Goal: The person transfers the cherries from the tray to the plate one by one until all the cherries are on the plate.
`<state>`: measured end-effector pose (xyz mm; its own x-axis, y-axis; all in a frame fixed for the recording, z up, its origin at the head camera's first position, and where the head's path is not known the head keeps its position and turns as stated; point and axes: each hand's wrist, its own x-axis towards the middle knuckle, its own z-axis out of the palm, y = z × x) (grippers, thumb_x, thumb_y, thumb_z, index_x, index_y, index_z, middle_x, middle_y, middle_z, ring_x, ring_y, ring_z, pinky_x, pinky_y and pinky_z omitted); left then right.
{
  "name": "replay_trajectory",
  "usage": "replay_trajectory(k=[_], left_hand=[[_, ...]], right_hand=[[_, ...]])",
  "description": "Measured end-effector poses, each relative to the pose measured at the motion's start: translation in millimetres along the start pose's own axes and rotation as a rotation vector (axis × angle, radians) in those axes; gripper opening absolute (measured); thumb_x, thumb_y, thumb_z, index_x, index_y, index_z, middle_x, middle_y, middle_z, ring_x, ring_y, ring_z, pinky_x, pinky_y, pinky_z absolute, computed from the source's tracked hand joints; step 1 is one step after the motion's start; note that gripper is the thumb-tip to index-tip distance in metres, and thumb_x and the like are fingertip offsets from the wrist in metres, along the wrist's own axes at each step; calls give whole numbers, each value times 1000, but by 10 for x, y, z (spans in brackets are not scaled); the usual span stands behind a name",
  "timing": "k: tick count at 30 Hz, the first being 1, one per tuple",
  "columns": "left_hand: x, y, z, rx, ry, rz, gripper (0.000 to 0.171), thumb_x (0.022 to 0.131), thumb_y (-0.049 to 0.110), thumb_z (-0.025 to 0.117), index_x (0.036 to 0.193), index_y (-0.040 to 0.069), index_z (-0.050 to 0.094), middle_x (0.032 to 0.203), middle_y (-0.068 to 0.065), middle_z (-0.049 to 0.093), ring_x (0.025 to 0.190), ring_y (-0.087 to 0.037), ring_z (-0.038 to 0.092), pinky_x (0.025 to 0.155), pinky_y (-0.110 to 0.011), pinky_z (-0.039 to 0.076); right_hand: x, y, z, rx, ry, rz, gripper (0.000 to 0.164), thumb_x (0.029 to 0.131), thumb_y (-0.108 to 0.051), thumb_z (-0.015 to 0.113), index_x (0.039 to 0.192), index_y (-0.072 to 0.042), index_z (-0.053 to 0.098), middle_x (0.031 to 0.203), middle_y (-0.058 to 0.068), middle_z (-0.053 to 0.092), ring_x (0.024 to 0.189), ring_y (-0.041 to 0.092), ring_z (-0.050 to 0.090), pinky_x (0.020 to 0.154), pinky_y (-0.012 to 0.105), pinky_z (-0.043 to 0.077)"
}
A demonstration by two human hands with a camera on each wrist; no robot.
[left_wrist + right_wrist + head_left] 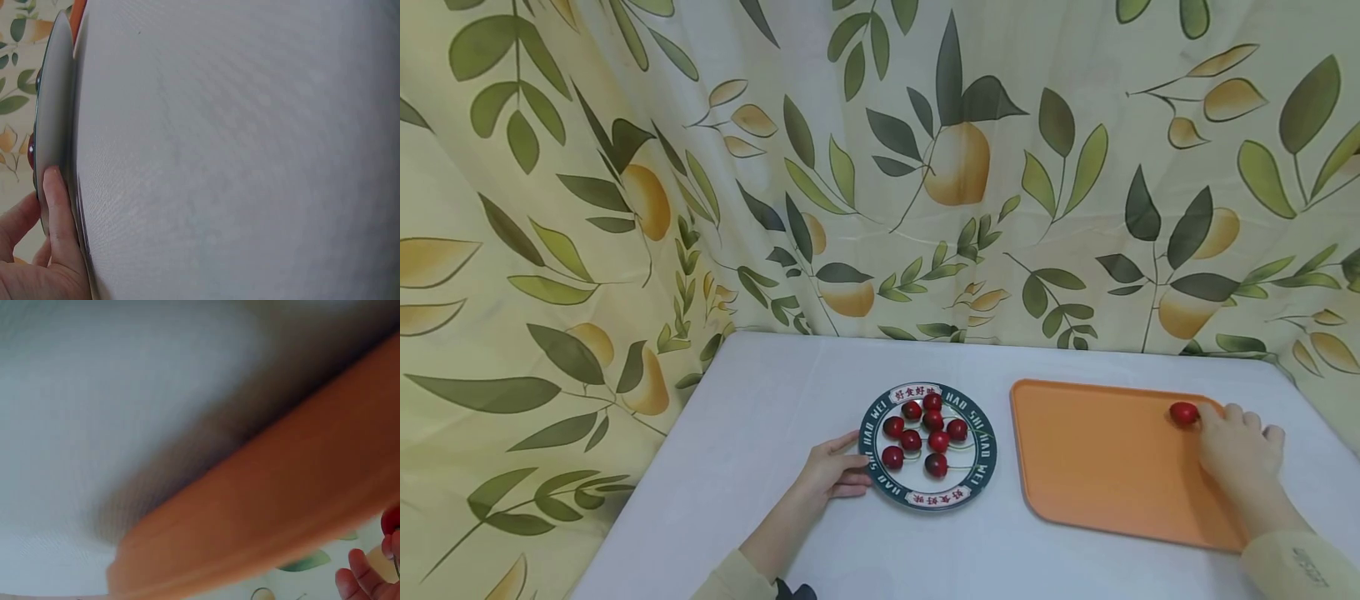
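A round plate [987, 454] with a dark green lettered rim stands on the table, bearing several dark red cherries [937, 442] with thin stems. My left hand [831, 471] grips its left edge; in the left wrist view the thumb is at the rim of the plate [56, 106] and a finger lies against its underside. Over the right part of an orange tray [1097, 467], my right hand [1240, 450] pinches one red cherry [1183, 413] at the fingertips. The right wrist view catches only part of that cherry [392, 520] and a bit of its stem.
A white cloth [775, 392] covers the table, and the tray lies on it to the right of the plate with a gap between them. Behind and to the left hangs a curtain [880, 250] printed with leaves and fruit. A dark object [793, 590] shows near the left sleeve.
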<state>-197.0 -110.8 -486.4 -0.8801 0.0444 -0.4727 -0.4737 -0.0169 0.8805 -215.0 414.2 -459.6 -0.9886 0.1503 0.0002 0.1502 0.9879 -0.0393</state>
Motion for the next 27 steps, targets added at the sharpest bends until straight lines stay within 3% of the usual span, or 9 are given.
replay_trajectory(k=[6,13,22,27], left_hand=[[2,5,-3,0,-1,8,61,82,4,64,138,8,40,78,-12,69,61,-19,67,62,-35,59],[2,3,-6,-8,-3,5,61,81,4,63,138,7,40,78,-12,69,60,-18,67,61,-36,59],[-6,19,0,-8,-2,1,61,81,4,64,138,7,41,77,-12,68,60,-18,67,62,-35,59],[-16,19,4,-4,0,-3,61,82,4,64,138,7,41,76,-11,68,60,-18,67,62,-36,59]], right_hand=[[-9,-146,-87,40,44,-20,39,83,-3,54,118,6,37,99,35,33,94,51,26,79,66,21],[-5,-398,-157,7,110,-73,45,77,1,62,115,6,39,97,33,36,94,51,28,82,69,24],[-64,-786,-319,30,210,-189,28,85,1,51,111,3,41,95,27,38,91,46,32,79,66,26],[-114,-1015,-374,30,257,-227,23,86,-2,52,108,1,45,95,25,40,90,45,36,79,65,30]])
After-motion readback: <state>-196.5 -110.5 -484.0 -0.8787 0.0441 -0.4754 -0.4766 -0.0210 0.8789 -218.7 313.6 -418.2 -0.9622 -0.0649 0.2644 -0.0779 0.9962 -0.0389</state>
